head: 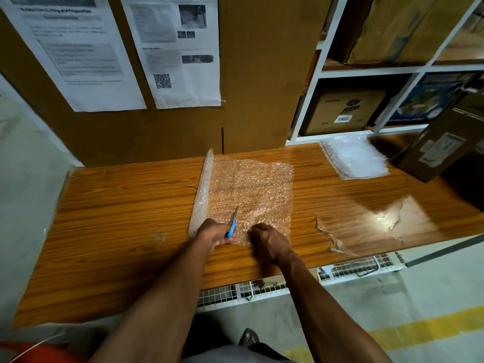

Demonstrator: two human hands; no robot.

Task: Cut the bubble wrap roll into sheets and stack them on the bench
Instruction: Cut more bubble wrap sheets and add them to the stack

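Note:
A thin bubble wrap roll [203, 189] lies on the wooden bench [117, 231], with a length of bubble wrap [254, 189] unrolled flat to its right. My left hand [214, 233] grips blue-handled scissors [232, 225]; their blades point away from me into the near edge of the unrolled wrap, just right of the roll. My right hand [267, 241] is closed on the wrap's near edge, pinning it to the bench. A stack of cut sheets [353, 155] rests at the bench's far right.
Plastic scraps [332, 237] lie on the bench to the right. A cardboard box [440, 145] overhangs the far right end. A cardboard panel with taped papers [172, 48] stands behind, and white shelves with boxes [343, 111] at right. A wire rack [262, 288] sits under the bench.

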